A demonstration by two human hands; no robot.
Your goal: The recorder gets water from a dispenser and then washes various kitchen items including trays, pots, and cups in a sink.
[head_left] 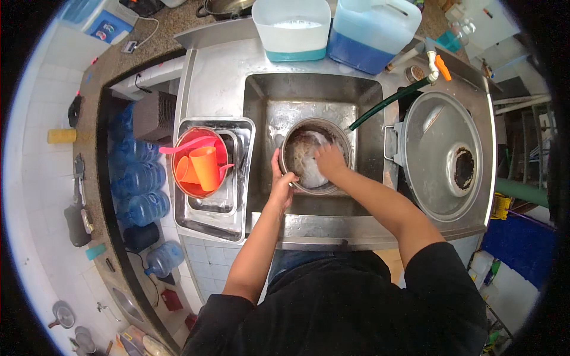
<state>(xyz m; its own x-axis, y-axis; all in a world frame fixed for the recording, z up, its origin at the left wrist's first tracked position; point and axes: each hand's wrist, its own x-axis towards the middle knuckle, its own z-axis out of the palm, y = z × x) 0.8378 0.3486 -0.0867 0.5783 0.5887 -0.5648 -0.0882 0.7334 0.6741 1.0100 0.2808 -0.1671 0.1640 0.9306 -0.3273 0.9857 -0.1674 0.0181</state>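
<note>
A round metal pot [301, 146] with whitish suds and brown stains inside is held over the steel sink basin [255, 113]. My left hand [283, 185] is closed on the pot's near-left rim, with the thumb over the edge and the fingers along the outer wall. Inside the pot, my right hand [330, 161] is bunched and pressed down towards the sudsy bottom. Whatever its fingers hold, if anything, is hidden. A dark green hose [389, 99] hangs from the tap [433, 66] and ends beside the pot's far-right rim.
Left of the basin, a metal tray [203, 229] carries a red bowl [179, 155] with orange cups [205, 168] and pink utensils. A large metal lid [430, 154] lies on the right. Behind stand a white tub [291, 26] and a jug of blue liquid [371, 35].
</note>
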